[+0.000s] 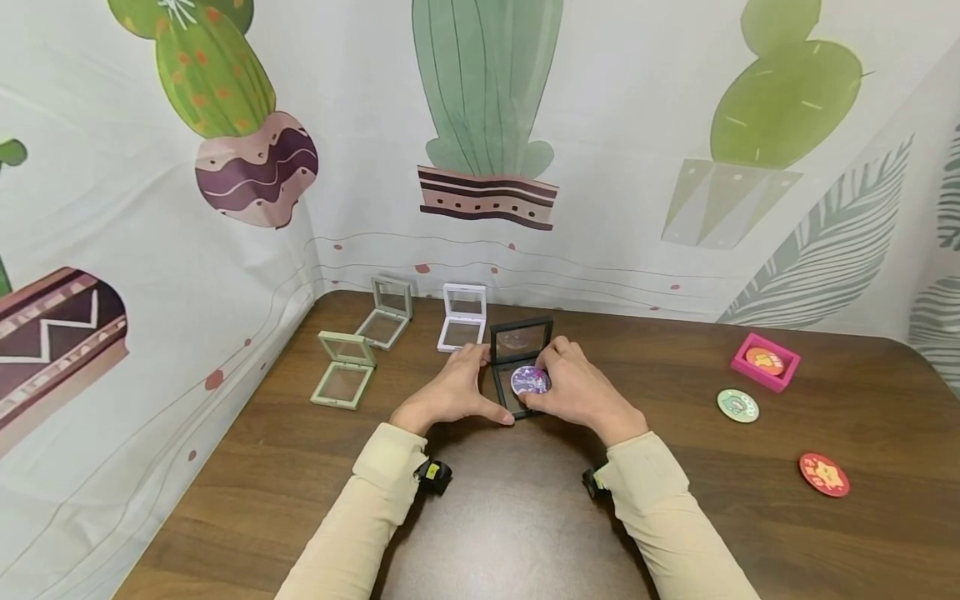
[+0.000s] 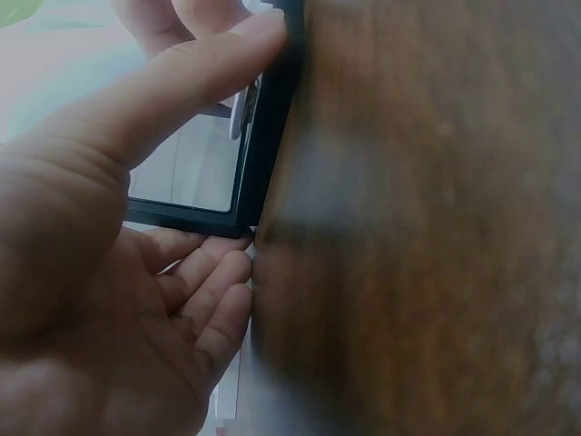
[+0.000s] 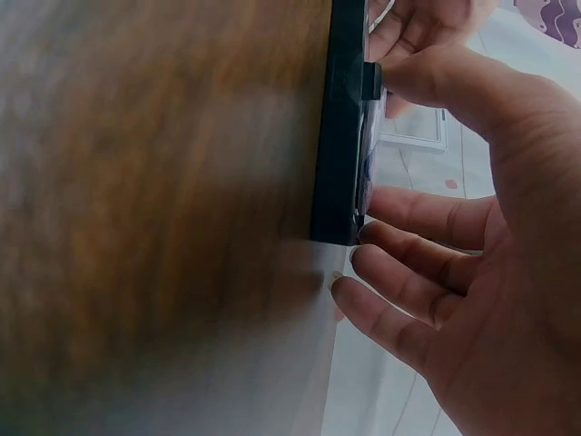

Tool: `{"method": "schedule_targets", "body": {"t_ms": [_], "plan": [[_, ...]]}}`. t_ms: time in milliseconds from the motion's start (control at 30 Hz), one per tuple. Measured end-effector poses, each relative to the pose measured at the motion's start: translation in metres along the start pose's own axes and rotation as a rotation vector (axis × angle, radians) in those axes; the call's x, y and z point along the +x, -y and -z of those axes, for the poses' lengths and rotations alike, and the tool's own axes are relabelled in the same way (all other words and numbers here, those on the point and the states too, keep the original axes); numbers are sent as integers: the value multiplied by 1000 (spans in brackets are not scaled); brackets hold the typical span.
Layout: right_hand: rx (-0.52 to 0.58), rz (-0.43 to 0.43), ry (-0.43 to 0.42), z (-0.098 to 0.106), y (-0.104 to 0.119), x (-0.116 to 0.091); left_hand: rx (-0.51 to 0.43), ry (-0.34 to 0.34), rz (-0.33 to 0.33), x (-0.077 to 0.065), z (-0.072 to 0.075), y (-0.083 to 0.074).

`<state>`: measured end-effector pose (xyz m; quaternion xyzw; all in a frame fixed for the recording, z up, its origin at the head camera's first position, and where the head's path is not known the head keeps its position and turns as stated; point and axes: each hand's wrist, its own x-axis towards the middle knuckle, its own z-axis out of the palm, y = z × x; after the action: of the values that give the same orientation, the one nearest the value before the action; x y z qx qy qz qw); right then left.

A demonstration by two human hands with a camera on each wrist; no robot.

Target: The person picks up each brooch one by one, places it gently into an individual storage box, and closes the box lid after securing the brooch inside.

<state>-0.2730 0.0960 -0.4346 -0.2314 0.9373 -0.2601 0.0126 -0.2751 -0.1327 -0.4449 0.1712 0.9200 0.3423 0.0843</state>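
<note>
A black display frame (image 1: 521, 322) stands hinged open on the table, its lid raised at the back. My left hand (image 1: 453, 390) holds the frame's lower half by its left side, thumb along the front edge; in the left wrist view its fingers lie by one corner of the black rim (image 2: 263, 154). Over the clear film of the lower half lies a round purple badge (image 1: 529, 380), pinched at its right by my right hand (image 1: 588, 390). From the right wrist the frame's edge (image 3: 334, 163) shows side-on, with the badge mostly hidden behind it.
Open frames in green (image 1: 318, 392), grey (image 1: 411, 302) and white (image 1: 465, 288) stand to the left and behind. At right are a pink box (image 1: 785, 382) holding an orange badge, a green badge (image 1: 738, 406) and a red badge (image 1: 824, 475). A patterned cloth (image 1: 615, 242) hangs behind the table.
</note>
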Motion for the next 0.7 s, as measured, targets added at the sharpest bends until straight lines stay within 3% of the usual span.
{"method": "schedule_targets", "body": {"t_ms": [433,700], "plan": [[16,2,12,-1,-2,1,12,-8,-9,-1,1,-1],[227,-45,6,2,-17,1,21,-12,-12,-2,0,-2]]}}
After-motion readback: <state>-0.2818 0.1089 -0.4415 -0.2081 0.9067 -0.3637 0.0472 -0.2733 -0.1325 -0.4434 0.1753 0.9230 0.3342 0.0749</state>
